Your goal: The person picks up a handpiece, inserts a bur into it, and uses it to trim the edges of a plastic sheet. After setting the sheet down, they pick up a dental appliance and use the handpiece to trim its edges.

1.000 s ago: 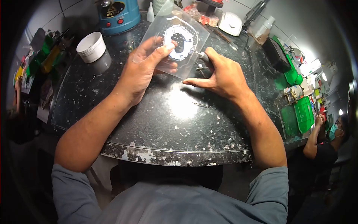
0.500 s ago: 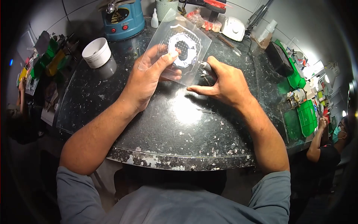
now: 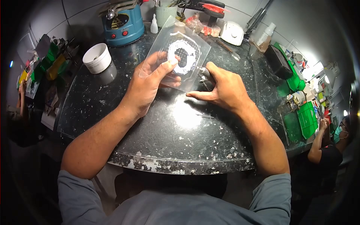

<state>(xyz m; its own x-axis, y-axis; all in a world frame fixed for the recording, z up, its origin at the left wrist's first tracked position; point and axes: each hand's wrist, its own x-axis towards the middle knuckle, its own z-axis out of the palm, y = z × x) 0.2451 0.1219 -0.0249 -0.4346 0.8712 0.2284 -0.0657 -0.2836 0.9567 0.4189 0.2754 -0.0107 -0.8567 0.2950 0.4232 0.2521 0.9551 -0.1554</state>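
Note:
A clear plastic sheet (image 3: 159,41) with a raised, horseshoe-like moulded shape in its middle is tilted up above the dark bench. My left hand (image 3: 152,80) grips it from the left, thumb on the front near the moulded part and fingers behind, seen through the plastic. At the sheet's right side, my right hand (image 3: 229,88) curls its fingers round a grey handpiece (image 3: 205,72), whose silver tip points at the moulded rim. My right thumb stretches out to the sheet's lower corner. Most of the handpiece is hidden by my hand.
On the black, chipped bench (image 3: 161,142) stand a white tub (image 3: 96,62) and a blue machine (image 3: 123,28) at the back left. Behind are a small white bottle (image 3: 154,24), a knife (image 3: 228,48) and a white device (image 3: 231,33). Green trays (image 3: 307,120) and a masked person (image 3: 333,142) are at right.
My hands keep their hold on the sheet and handpiece. The sheet has tilted slightly, and the handpiece tip has shifted a little lower along the moulded rim's right side.

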